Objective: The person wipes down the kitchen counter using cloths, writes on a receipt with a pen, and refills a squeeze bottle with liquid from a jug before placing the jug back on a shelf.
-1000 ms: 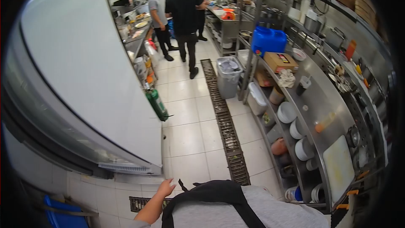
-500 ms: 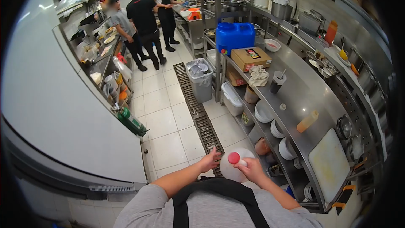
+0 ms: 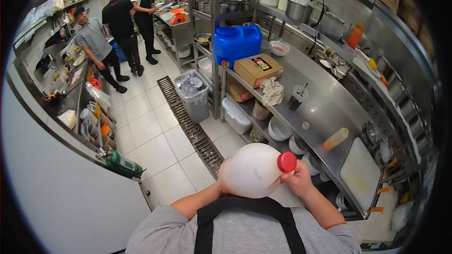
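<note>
A large, whitish plastic jug (image 3: 249,171) with a red cap (image 3: 286,162) is held up in front of my chest, tilted so that the cap points to the right. My right hand (image 3: 298,179) is closed around its neck or handle, just below the cap. Against the jug's left side lies my left hand (image 3: 221,182), supporting it; most of its fingers are hidden behind the jug. Faint marks show on the jug's side, too small to read.
On my right runs a steel counter (image 3: 313,113) with a cutting board (image 3: 360,174), a sauce bottle (image 3: 335,138), a cardboard box (image 3: 259,69) and a blue canister (image 3: 237,42). A grey bin (image 3: 192,101) stands beside the floor drain (image 3: 188,124). Several people stand at the back left.
The jug has come up from low in front of me and now tilts toward the right. My left hand, formerly apart from it, is now against its side. The view has turned right.
</note>
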`<state>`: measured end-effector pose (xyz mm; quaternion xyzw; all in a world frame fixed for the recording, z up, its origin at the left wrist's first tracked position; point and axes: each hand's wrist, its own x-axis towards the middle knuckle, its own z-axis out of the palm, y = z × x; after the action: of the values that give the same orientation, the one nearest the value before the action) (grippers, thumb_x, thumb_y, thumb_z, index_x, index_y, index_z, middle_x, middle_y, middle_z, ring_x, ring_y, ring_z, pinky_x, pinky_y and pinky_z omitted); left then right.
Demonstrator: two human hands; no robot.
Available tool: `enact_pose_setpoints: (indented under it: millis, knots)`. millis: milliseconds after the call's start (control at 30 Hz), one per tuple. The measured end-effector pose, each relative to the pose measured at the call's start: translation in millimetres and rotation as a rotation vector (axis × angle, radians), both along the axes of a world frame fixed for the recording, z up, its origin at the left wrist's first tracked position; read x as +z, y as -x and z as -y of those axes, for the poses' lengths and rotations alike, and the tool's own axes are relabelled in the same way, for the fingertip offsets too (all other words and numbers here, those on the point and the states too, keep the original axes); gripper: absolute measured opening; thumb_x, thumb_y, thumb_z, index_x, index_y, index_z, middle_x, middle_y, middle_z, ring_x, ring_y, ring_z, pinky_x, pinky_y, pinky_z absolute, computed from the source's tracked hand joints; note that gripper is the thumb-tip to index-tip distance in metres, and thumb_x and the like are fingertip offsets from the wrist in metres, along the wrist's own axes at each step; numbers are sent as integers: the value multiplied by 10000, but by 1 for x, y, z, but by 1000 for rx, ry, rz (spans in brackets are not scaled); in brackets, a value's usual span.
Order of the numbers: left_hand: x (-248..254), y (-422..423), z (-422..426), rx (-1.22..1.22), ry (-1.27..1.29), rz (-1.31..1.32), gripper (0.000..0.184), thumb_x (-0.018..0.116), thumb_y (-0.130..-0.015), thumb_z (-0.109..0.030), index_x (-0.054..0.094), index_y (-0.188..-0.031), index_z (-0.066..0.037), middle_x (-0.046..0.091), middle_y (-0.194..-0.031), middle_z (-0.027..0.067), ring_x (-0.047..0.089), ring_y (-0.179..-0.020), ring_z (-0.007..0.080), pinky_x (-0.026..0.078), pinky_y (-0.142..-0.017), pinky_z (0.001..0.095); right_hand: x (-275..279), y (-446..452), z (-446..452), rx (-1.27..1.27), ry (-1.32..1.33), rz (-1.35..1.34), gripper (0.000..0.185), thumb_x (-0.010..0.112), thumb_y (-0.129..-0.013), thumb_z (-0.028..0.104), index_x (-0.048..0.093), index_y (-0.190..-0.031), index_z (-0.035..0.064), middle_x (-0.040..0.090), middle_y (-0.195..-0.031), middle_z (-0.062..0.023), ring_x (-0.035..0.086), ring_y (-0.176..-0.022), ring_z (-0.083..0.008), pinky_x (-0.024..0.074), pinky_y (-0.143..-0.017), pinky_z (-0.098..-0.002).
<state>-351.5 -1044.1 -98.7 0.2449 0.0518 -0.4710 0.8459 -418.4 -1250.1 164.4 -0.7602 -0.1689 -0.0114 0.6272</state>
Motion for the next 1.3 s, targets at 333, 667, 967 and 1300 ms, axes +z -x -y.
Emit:
enact_pose_setpoints:
  millis: [333, 667, 967, 1300]
  knots:
    - [29, -61, -12, -45, -130, 835, 792, 318, -883, -688, 400, -1388, -82, 451, -1393, 122, 404, -1288, 356, 351, -1046, 510, 112, -25, -14, 62, 1172, 759, 445, 687, -734, 501, 588, -973, 138, 477, -702, -4, 513, -573, -162, 415, -473, -291]
    - [101, -70, 3, -102, 164, 89, 847, 180, -875, -739, 316, -1438, -120, 384, -1450, 111, 384, -1309, 334, 325, -1067, 510, 67, 13, 46, -453, 985, 488, 259, 683, -741, 265, 551, -864, 80, 552, -668, -60, 568, -561, -238, 469, -512, -319]
    - [241, -85, 36, -116, -383, 1437, 750, 333, -949, -563, 87, -1506, -126, 190, -1522, 166, 201, -1405, 296, 178, -1135, 409, -117, 76, 141, -836, -341, -219, 278, 388, -989, 366, 474, -868, 131, 436, -610, 28, 340, -433, -54, 256, -371, -226]
    - [188, -129, -45, -179, -293, 742, 883, 229, -877, -737, 362, -1399, -37, 477, -1358, 169, 536, -1183, 295, 477, -952, 433, -89, 49, 68, -615, -219, -289, 234, 409, -992, 314, 433, -844, 135, 393, -610, 36, 323, -429, -53, 262, -371, -222]
